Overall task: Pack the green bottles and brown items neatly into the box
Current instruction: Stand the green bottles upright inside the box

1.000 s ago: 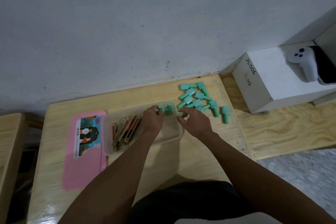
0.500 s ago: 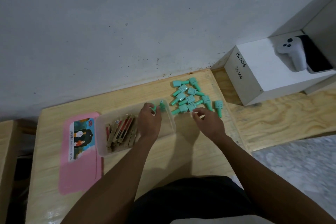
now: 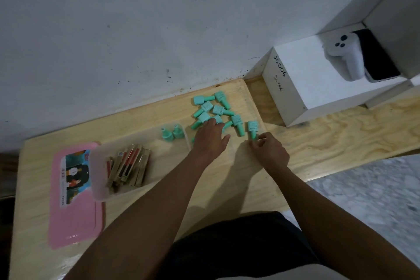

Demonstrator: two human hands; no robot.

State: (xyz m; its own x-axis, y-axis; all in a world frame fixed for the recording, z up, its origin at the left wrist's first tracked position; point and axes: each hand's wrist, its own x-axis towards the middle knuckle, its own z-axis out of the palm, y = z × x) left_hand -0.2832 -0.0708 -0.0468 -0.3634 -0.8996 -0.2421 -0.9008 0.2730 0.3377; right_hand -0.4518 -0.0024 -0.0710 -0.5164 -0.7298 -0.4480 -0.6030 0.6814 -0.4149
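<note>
Green bottles under left hand

The table is pale wood with visible grain and a slight sheen near its front edge. The box is translucent frosted plastic, and the pink lid beside it is smooth and glossy. The green bottles look like matt plastic, and the wall is rough and scuffed.
</note>
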